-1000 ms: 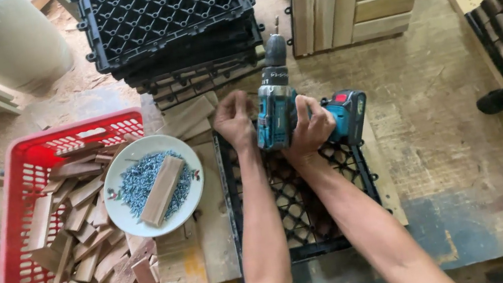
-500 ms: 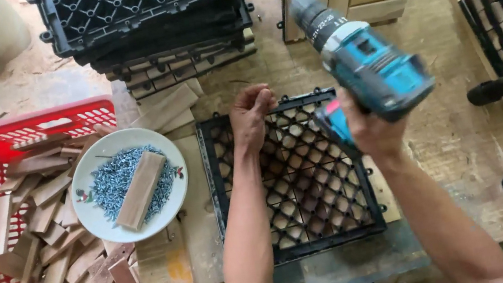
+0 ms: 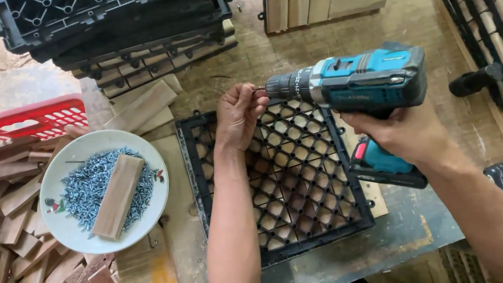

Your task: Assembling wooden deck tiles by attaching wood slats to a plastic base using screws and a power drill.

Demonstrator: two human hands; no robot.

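A black plastic grid tile lies flat on the bench beneath both hands. The right hand clenches a teal cordless drill, held level. At the bit, the left hand pinches a small screw. Left of that grip sits a white plate of screws.

Teal-and-black drill, black lattice grid, red slotted basket, white plate, silvery-blue screws

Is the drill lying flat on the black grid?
No, the right hand holds the drill up above the black grid.
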